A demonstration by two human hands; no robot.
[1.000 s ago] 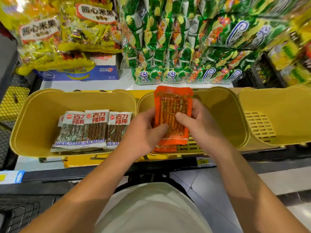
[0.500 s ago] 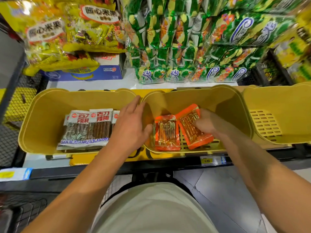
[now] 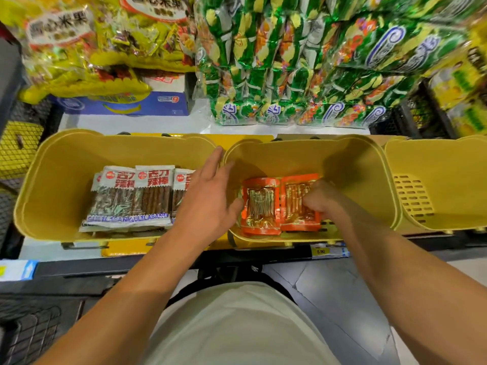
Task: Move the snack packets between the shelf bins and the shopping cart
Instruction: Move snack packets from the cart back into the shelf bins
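Note:
Two orange snack packets lie flat side by side in the middle yellow bin [image 3: 303,146]. The left orange packet [image 3: 261,206] lies free. My right hand [image 3: 322,200] is down in the bin, its fingers curled on the right orange packet [image 3: 293,198] at the packet's right side. My left hand [image 3: 208,196] hovers over the rim between the left and middle bins with its fingers straight and its thumb close to the left orange packet. The left yellow bin [image 3: 66,154] holds several white-and-brown snack packets [image 3: 131,198].
A third yellow bin [image 3: 448,167] stands at the right. Big yellow bags [image 3: 79,48] and green bags [image 3: 316,61] crowd the shelf above the bins. The black wire shopping cart [image 3: 31,335] shows at the bottom left. A price tag [image 3: 321,251] hangs on the shelf edge.
My right hand has lowered the orange packet from in front of me and laid it flat beside the other one. My left hand let go of it and moved left over the bin rim.

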